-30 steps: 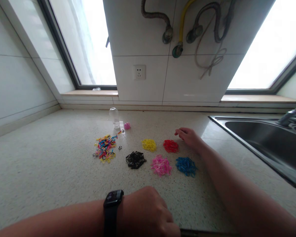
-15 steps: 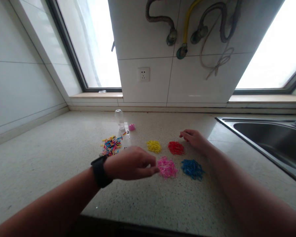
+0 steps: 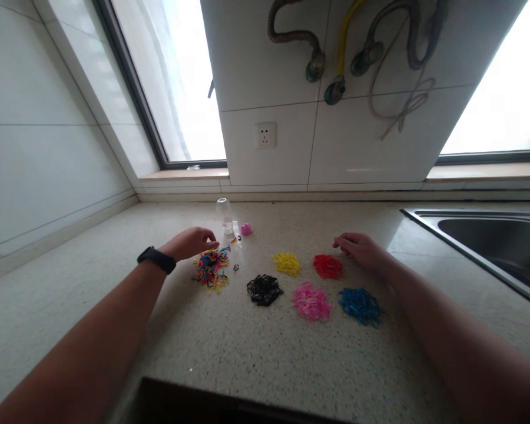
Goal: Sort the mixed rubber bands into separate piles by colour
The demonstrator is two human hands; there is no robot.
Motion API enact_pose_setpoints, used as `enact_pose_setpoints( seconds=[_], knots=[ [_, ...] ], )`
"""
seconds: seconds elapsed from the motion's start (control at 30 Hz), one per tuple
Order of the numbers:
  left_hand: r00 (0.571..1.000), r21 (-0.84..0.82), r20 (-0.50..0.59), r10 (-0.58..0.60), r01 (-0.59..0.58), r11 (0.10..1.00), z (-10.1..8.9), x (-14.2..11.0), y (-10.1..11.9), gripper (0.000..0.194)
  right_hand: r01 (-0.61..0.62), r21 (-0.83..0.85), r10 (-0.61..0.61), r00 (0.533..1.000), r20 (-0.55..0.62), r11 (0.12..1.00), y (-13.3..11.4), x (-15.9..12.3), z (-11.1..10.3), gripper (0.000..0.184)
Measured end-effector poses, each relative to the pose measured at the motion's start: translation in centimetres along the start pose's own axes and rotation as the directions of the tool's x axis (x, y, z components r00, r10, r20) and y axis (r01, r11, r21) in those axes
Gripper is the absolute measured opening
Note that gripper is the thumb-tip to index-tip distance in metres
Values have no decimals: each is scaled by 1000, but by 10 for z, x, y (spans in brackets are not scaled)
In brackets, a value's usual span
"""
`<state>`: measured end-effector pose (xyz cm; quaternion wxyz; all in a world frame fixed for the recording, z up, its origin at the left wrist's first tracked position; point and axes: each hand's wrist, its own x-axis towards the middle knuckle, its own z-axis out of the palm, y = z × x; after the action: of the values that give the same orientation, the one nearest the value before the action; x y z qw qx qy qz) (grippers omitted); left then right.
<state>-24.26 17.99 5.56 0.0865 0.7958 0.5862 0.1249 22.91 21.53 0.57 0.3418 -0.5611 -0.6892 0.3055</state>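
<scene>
My left hand (image 3: 194,242), with a black watch on its wrist, is just over the far edge of a mixed pile of small coloured rubber bands (image 3: 211,268). Its fingers point down with a slight gap between thumb and forefinger, and nothing shows in them. My right hand (image 3: 357,246) rests on the counter behind the red bands (image 3: 328,267), its fingertips pinched together; anything inside is too small to make out. Between the hands lie separate heaps of yellow bands (image 3: 287,264), black bands (image 3: 265,290), pink bands (image 3: 311,302) and blue bands (image 3: 361,306).
Behind the mixed pile stands a clear bottle (image 3: 224,217), with a pink cap (image 3: 246,229) beside it. One stray dark band (image 3: 235,268) lies right of the pile. A steel sink (image 3: 490,235) is set into the counter at right. The tiled wall (image 3: 269,165) closes off the back.
My left hand has moved left and away from me, from beside the pink bands to the mixed pile, uncovering the black heap. My right hand stays by the red bands. The view has shifted slightly.
</scene>
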Motion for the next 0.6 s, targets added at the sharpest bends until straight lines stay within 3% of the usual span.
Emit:
enact_pose_setpoints(
  seconds=[0.13,0.33,0.6],
  knots=[
    [999,2,32,10,-10,1000,3,-1,-13,39,4,0,-4,1000,1,1000,3,2,0,40],
    [992,-26,106,66,-64,998,5,4,-12,39,7,-22,-7,1000,2,1000,7,4,-1,38],
    [989,-24,140,42,-39,999,8,8,-10,38,7,-20,-7,1000,18,1000,12,6,-1,38]
  ],
)
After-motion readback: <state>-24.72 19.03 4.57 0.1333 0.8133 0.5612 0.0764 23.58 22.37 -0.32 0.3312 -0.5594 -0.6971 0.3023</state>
